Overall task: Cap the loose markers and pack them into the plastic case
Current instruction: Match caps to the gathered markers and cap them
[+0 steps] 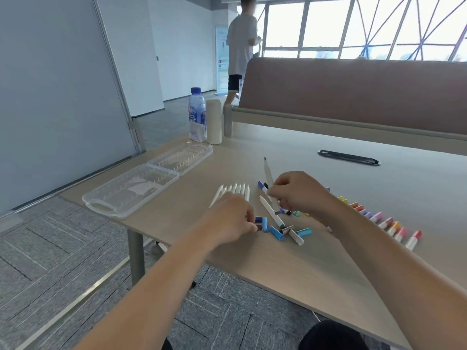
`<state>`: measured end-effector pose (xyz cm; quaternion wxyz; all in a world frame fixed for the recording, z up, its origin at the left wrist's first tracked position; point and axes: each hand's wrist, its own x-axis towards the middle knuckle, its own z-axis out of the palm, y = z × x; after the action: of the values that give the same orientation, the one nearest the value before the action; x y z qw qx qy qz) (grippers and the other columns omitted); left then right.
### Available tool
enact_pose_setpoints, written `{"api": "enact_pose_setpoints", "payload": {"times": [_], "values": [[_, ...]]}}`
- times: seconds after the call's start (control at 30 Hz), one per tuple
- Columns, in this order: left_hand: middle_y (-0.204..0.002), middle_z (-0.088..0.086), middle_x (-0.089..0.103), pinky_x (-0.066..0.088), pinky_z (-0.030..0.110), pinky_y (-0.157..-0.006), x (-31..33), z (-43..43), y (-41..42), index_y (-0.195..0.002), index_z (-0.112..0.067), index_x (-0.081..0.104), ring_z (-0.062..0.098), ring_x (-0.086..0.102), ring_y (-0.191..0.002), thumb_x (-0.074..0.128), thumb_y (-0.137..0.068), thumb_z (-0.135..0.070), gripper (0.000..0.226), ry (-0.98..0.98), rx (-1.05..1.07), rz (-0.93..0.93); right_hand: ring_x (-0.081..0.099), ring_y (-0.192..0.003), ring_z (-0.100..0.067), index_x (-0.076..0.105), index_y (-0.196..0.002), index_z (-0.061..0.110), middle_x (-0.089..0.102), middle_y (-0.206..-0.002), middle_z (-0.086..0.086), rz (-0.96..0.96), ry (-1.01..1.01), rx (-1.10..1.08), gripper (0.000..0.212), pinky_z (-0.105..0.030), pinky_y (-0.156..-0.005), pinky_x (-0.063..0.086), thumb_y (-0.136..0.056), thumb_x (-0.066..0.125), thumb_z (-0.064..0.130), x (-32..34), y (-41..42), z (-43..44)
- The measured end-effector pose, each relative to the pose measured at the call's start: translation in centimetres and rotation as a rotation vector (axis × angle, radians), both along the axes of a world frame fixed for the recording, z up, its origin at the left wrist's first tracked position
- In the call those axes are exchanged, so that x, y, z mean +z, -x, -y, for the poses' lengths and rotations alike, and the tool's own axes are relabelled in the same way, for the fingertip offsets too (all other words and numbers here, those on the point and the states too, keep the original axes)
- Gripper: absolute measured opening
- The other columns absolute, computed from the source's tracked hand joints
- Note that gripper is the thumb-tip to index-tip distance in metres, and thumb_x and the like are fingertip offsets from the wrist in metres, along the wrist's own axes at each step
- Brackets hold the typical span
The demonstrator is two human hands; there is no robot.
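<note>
1. Your left hand (235, 218) is closed at the fingertips. It appears to pinch a small dark blue plastic cap (258, 219) among the loose caps on the pale wooden surface (316, 269).
2. Your right hand (298, 193) is curled round a white marker with a dark blue cap (262, 187). A long grey marker (267, 173) lies just beside it, and I cannot tell whether your fingers hold that too.
3. A row of bare white uncapped markers (236, 190) lies just beyond your left hand, tips pointing away from you.
4. Light blue plastic caps (276, 232) and two more loose white markers (271, 213) lie scattered between your hands.
5. The clear plastic case (131, 188) lies open on the surface, well to your left. I see no markers in it yet.
6. A row of colour-capped white markers (386, 223) lies beyond your right forearm.
7. To cap well, check the cap's colour against the marker's tip before joining them.
8. Hold the barrel steady in one hand and push the cap straight along it, not at an angle, until it seats fully.
9. Keep your fingertips off the nib, and lay each finished marker with the capped row so that packing goes quickly.
</note>
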<state>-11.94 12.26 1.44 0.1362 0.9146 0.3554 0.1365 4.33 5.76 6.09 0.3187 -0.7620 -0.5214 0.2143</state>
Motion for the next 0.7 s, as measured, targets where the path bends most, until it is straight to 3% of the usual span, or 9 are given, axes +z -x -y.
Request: {"api": "enact_pose_setpoints", "payload": {"times": [0.1, 0.27, 0.33, 0.4, 0.5, 0.63, 0.7], "values": [[-0.098, -0.003, 0.059, 0.043, 0.031, -0.092, -0.5, -0.1, -0.6, -0.093, -0.023, 0.075, 0.017, 0.047, -0.105, 0.069, -0.087, -0.032, 0.013, -0.074, -0.003, -0.066, 0.059, -0.06, -0.019, 0.066, -0.088, 0.009, 0.067, -0.075, -0.011, -0.057, -0.03, 0.016, 0.011, -0.029, -0.058, 0.049, -0.087, 0.066, 0.02, -0.1, -0.5, 0.7], [-0.093, -0.001, 0.063, 0.044, 0.03, -0.082, -0.3, 0.1, -1.1, -0.091, -0.019, 0.074, 0.018, 0.054, -0.097, 0.068, -0.089, -0.031, 0.014, -0.06, 0.034, -0.048, 0.062, -0.058, -0.014, 0.062, -0.092, 0.012, 0.069, -0.083, -0.008, -0.059, -0.044, 0.076, 0.005, -0.023, -0.054, 0.053, -0.088, 0.064, 0.015, -0.5, -0.6, 1.1], [-0.086, 0.001, 0.062, 0.043, 0.028, -0.07, 0.4, 0.3, -1.0, -0.087, -0.017, 0.069, 0.017, 0.057, -0.084, 0.067, -0.091, -0.025, 0.009, 0.124, 0.096, 0.126, 0.062, -0.057, -0.014, 0.061, -0.09, 0.015, 0.07, -0.085, -0.008, -0.082, -0.068, 0.115, 0.004, -0.02, -0.052, 0.052, -0.09, 0.064, 0.013, -0.7, -0.5, 1.3], [-0.081, -0.002, 0.065, 0.042, 0.019, -0.061, 1.2, 0.1, -0.7, -0.087, -0.019, 0.065, 0.011, 0.059, -0.072, 0.066, -0.091, -0.017, 0.005, 0.343, 0.153, 0.413, 0.06, -0.053, -0.012, 0.061, -0.087, 0.017, 0.071, -0.081, -0.005, -0.115, -0.084, 0.151, 0.007, -0.018, -0.048, 0.047, -0.092, 0.062, 0.013, -0.9, -0.4, 1.5], [-0.082, 0.0, 0.073, 0.04, 0.015, -0.052, 1.9, -0.6, -0.1, -0.104, -0.019, 0.069, -0.003, 0.055, -0.054, 0.062, -0.094, -0.012, 0.015, 0.547, 0.198, 0.763, 0.061, -0.054, -0.013, 0.066, -0.089, 0.014, 0.072, -0.077, -0.003, -0.138, -0.074, 0.199, 0.011, -0.016, -0.049, 0.046, -0.097, 0.059, 0.018, -1.1, 0.1, 1.6], [-0.081, 0.009, 0.074, 0.039, 0.024, -0.057, 1.9, -1.5, 0.1, -0.106, -0.01, 0.07, 0.009, 0.051, -0.058, 0.059, -0.094, -0.002, 0.018, 0.836, 0.252, 1.108, 0.063, -0.057, -0.014, 0.07, -0.101, 0.005, 0.075, -0.084, -0.007, -0.138, -0.034, 0.261, 0.022, -0.028, -0.059, 0.05, -0.098, 0.059, 0.024, -1.6, 0.6, 1.7], [-0.082, 0.014, 0.074, 0.039, 0.026, -0.057, 1.8, -1.7, 0.1, -0.1, -0.007, 0.069, 0.014, 0.05, -0.061, 0.06, -0.093, 0.0, 0.013, 0.906, 0.269, 1.187, 0.063, -0.056, -0.012, 0.07, -0.098, 0.003, 0.075, -0.082, -0.006, -0.149, -0.023, 0.284, 0.023, -0.025, -0.056, 0.048, -0.098, 0.059, 0.024, -1.9, 0.9, 1.6]]}}
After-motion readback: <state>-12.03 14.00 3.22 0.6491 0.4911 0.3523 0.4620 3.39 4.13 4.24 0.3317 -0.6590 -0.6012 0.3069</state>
